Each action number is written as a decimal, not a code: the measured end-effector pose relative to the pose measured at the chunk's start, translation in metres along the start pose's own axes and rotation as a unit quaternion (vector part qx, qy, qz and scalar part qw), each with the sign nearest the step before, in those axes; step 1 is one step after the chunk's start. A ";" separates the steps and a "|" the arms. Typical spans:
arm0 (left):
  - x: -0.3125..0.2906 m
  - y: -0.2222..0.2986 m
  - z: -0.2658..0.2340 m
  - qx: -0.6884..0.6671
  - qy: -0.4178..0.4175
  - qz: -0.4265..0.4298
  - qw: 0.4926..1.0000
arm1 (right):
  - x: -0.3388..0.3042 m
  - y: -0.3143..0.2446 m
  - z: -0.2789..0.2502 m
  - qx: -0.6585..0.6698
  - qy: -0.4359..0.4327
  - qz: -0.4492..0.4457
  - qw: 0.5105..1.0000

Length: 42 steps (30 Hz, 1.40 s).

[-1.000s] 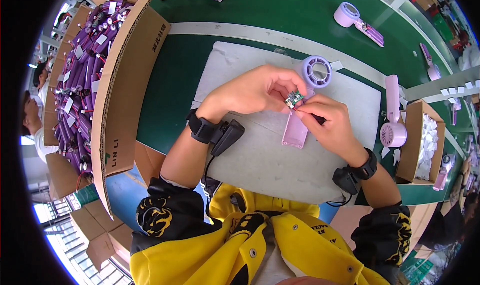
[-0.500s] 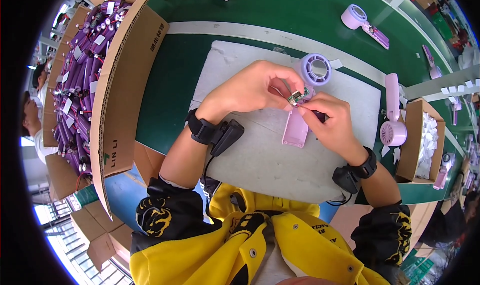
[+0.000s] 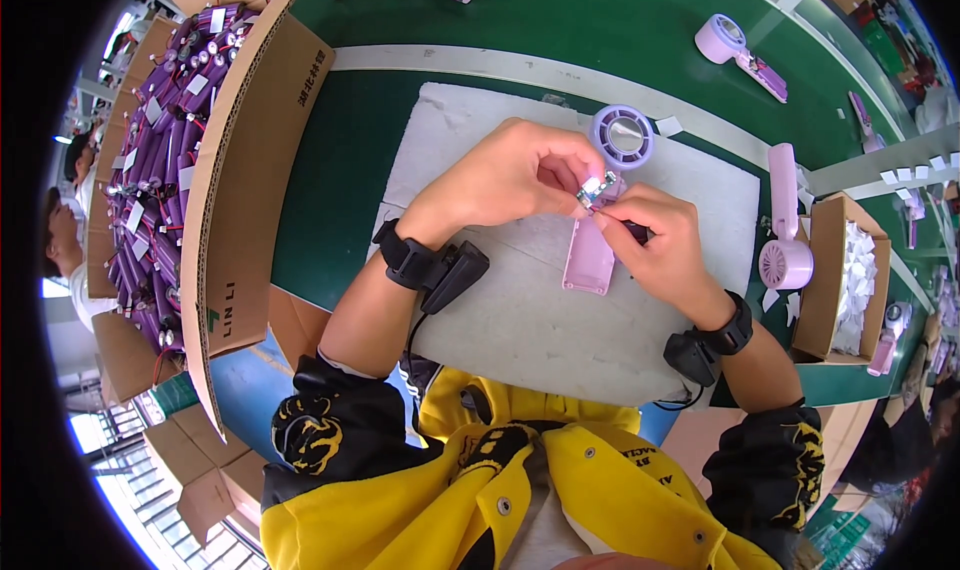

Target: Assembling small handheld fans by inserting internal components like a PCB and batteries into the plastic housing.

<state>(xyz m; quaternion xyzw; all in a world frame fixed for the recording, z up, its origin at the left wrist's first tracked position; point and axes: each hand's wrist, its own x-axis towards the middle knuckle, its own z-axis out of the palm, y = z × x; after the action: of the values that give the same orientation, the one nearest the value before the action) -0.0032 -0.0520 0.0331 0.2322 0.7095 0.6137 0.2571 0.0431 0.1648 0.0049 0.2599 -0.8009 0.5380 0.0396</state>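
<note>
My left hand [image 3: 520,175] is closed, pinching a small green circuit board [image 3: 594,188] between thumb and fingertips. My right hand [image 3: 660,235] is closed too, its thumb and forefinger meeting at the lower edge of the board. What those fingertips pinch is too small to make out; something dark shows under its curled fingers. Beneath both hands lies a lilac handheld fan, its round head [image 3: 622,136] beyond them. The pink handle shell [image 3: 588,258] points toward me, partly hidden by my fingers. Fan and hands are over a whitish work mat [image 3: 500,310].
At my left stands a tall cardboard box [image 3: 265,160] with many purple wired battery cells [image 3: 165,185]. On the right are another lilac fan [image 3: 786,220] and a small carton [image 3: 820,290] of white paper pieces. Beyond a pale rail, more fans [image 3: 720,40] lie on a green surface.
The circuit board has tilted and now catches the light. The fan head has shifted slightly left. Fans on the far green surface have slid a little to the right.
</note>
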 end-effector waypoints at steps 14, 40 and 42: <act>0.000 -0.003 0.005 0.090 0.021 0.092 0.991 | 0.004 -0.007 -0.001 -0.030 0.000 -0.006 1.000; 0.001 0.004 0.008 0.098 0.049 0.058 0.992 | 0.001 -0.008 0.003 -0.068 0.083 0.029 0.994; 0.002 0.005 0.007 0.113 0.051 0.061 0.990 | 0.000 -0.005 0.004 -0.056 0.092 0.030 0.994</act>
<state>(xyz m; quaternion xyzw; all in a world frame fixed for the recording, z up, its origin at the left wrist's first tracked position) 0.0003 -0.0446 0.0375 0.2706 0.7711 0.5552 0.1547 0.0467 0.1602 0.0079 0.1823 -0.8300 0.5152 0.1116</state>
